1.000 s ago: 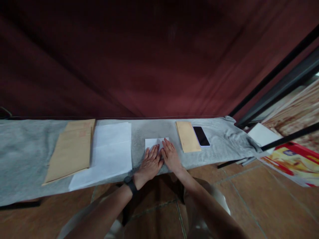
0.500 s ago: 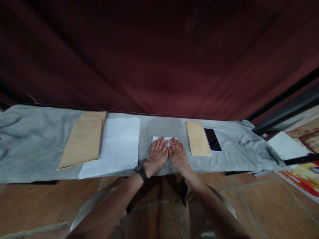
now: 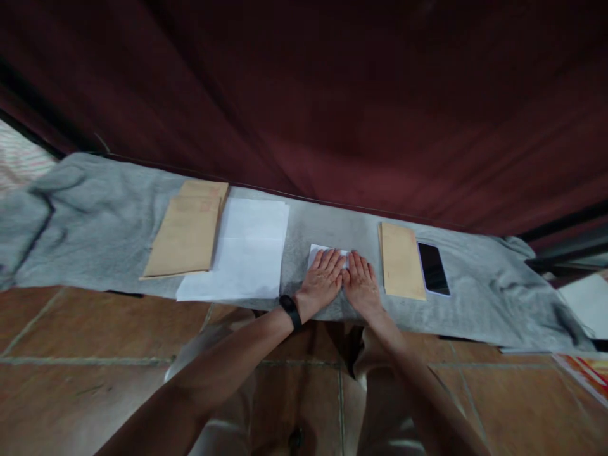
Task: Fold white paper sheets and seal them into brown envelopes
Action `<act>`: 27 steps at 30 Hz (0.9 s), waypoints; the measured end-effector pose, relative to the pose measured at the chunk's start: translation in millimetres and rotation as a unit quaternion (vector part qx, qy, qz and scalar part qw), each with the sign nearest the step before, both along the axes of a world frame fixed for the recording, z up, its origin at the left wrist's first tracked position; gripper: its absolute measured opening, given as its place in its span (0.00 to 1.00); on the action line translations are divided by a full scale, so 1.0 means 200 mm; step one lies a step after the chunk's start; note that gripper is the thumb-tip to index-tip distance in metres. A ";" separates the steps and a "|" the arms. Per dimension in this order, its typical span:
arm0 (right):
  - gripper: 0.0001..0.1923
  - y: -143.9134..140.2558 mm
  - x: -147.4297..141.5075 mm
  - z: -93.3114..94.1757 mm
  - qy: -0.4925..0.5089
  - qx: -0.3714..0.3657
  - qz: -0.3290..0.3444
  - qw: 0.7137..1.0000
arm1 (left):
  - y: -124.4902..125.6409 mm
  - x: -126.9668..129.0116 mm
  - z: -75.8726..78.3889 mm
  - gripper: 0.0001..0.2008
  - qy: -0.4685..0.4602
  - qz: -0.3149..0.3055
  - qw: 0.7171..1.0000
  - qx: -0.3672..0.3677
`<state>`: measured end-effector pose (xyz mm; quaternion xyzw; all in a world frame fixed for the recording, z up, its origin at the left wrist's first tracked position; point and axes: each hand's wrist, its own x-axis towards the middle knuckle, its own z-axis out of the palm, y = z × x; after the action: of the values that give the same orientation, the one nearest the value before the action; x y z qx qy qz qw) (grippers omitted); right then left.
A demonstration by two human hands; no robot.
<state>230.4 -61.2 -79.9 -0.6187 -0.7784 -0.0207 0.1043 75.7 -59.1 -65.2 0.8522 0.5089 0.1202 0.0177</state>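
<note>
Under both palms lies a small piece of white paper [image 3: 315,251], its far edge showing past the fingertips. My left hand [image 3: 322,280], with a black band on the wrist, rests flat on it, fingers stretched out. Beside it my right hand [image 3: 361,284] lies flat too, thumbs nearly meeting. Most of the paper is hidden by the hands. To the left are large white sheets [image 3: 254,253], partly covered by a stack of brown envelopes [image 3: 187,231]. Smaller brown envelopes [image 3: 403,261] lie right of my right hand.
A phone [image 3: 433,269] with a dark screen lies right of the small envelopes. Grey cloth [image 3: 104,221] covers the long narrow table. Behind it hangs a dark red curtain [image 3: 304,95]. A white board [image 3: 589,304] is at the far right, above the tiled floor [image 3: 104,323].
The view has turned and shifted left, so the table now slants down to the right. Both hands stay flat on the small paper, with little change in their position on it.
</note>
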 end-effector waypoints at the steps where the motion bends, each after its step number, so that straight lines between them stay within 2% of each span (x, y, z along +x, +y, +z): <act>1: 0.30 0.00 0.01 0.00 -0.001 -0.001 0.001 1.000 | 0.00 0.00 0.01 0.28 -0.002 0.000 1.000 -0.006; 8: 0.30 -0.01 0.07 0.00 -0.003 -0.007 0.003 1.000 | -0.01 -0.01 0.05 0.27 -0.015 0.004 1.000 -0.026; 20: 0.31 -0.05 0.12 -0.01 -0.008 0.003 -0.012 1.000 | 0.00 -0.01 0.06 0.27 -0.020 -0.004 0.999 -0.034; 24: 0.29 -0.06 0.09 0.03 0.035 0.018 -0.014 0.999 | 0.00 -0.02 0.06 0.27 -0.023 0.001 0.999 -0.034; 27: 0.29 -0.04 0.06 0.09 0.074 0.012 0.024 0.997 | 0.00 -0.03 0.06 0.28 -0.009 0.000 0.999 -0.036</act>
<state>241.9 -69.0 -62.2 -0.5983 -0.7829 0.0189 0.1696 70.3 -59.3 -52.6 0.8500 0.5126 0.1094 0.0530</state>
